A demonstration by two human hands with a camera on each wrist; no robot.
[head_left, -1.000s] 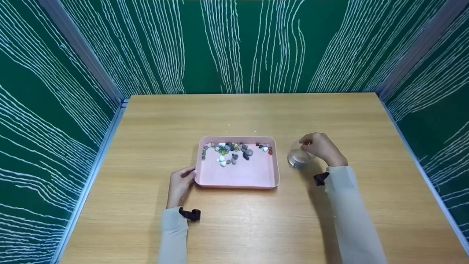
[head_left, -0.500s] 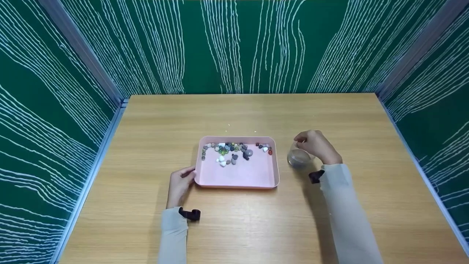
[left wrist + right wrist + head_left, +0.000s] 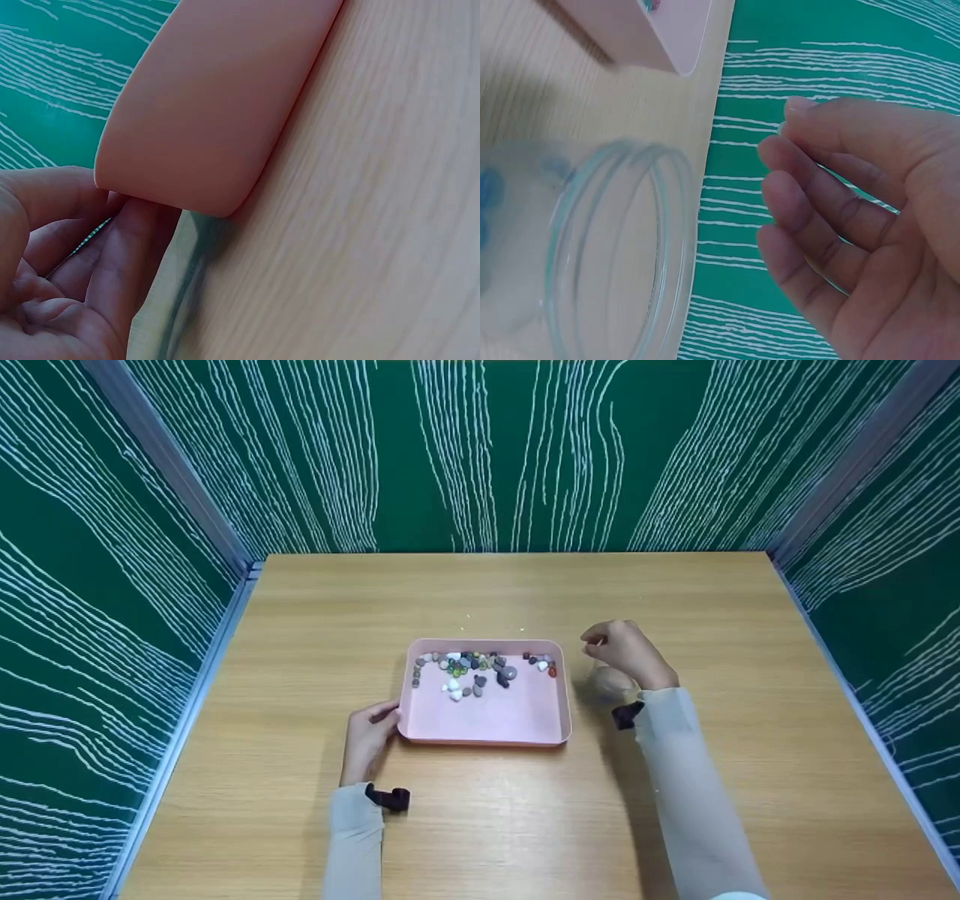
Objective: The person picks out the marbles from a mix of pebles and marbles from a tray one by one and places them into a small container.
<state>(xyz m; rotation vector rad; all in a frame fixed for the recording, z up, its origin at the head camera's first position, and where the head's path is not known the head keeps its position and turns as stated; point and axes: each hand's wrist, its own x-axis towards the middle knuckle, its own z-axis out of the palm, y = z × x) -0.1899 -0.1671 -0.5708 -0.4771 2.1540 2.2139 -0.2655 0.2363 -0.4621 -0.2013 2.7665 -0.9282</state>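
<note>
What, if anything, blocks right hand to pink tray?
Nothing visible between the right hand and the pink tray except the tray's own raised right wall. The glass jar stands to one side of that line.

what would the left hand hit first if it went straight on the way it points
The tray: the left hand appears to touch its left side, so it would likely push against that straight away.

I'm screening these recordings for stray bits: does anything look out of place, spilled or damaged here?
Slightly: a few tiny pale specks lie on the table beyond the pink tray. They look odd because they sit outside both tray and glass jar; they're too small to identify. I see no damage.
</note>
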